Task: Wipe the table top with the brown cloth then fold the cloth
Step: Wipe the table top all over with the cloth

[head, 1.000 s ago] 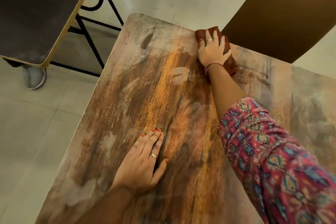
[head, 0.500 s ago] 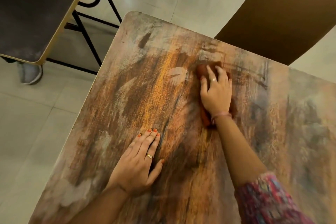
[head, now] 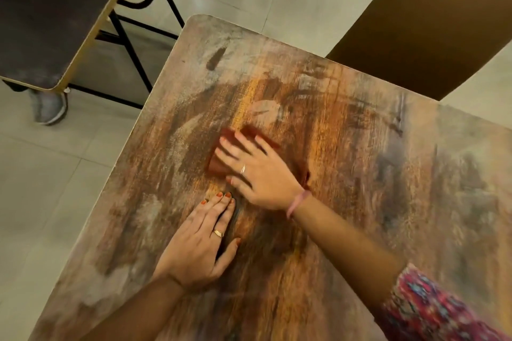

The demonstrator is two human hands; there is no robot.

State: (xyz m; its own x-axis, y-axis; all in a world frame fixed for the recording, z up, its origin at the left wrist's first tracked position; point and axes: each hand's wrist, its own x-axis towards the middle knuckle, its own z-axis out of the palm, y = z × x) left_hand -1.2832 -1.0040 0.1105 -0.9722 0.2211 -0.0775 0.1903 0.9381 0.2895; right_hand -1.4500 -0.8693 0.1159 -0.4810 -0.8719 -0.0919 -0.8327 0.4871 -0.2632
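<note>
Where the view begins at far left, a dark neighbouring table [head: 41, 8] with a pale edge stands on black metal legs [head: 124, 36] over the tiled floor [head: 50, 174]; a grey shoe [head: 48, 108] shows beneath its corner. Next comes the table top [head: 374, 202], a worn wood-grain surface of orange, brown and grey streaks, with a rounded far-left corner. On its near left part the left hand [head: 199, 243] lies flat, palm down, fingers straight and close together, holding nothing; a ring [head: 218, 233] sits on one finger and the nails are painted orange. Just beyond those fingertips, the right hand [head: 257, 171] presses down with straight, spread fingers on the brown cloth [head: 219, 166], which lies bunched on the table top near its middle, mostly covered by the palm. That hand is slightly blurred and wears a ring and a pink wristband [head: 297, 202]. A patterned red sleeve [head: 432, 310] covers the right forearm at lower right. At upper right, a tan chair seat [head: 429, 22] stands beyond the table's far edge.
</note>
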